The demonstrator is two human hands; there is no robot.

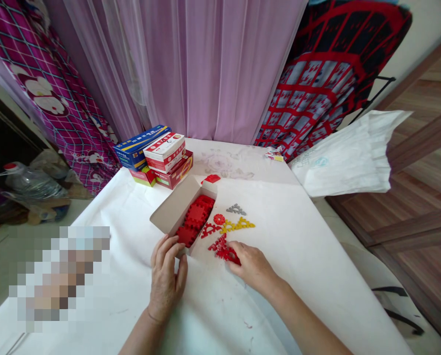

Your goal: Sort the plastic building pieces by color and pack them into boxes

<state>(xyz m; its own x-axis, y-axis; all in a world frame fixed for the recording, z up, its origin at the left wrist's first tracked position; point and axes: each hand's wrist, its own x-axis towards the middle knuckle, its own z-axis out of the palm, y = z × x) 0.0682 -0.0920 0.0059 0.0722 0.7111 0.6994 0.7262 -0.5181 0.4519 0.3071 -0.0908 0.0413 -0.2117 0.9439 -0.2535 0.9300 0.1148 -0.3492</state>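
An open cardboard box (174,203) lies on the table in front of me, holding several red square toothed plastic building pieces (197,216). My left hand (164,273) rests its fingertips on the near end of the box, thumb apart from the fingers. My right hand (252,264) pinches red triangular building pieces (223,248) low over the tabletop, right of the box; its fingers partly hide them. Close by lie a red triangular piece (209,230), a small red round piece (219,219), yellow triangular pieces (244,223) and a grey triangular piece (236,209).
Several small boxes are stacked at the back left, with a blue box (137,148) and a white-and-red box (164,150) on top. A white bag (349,158) stands beyond the right edge of the white-covered table (301,296). A blurred-out patch covers the left edge.
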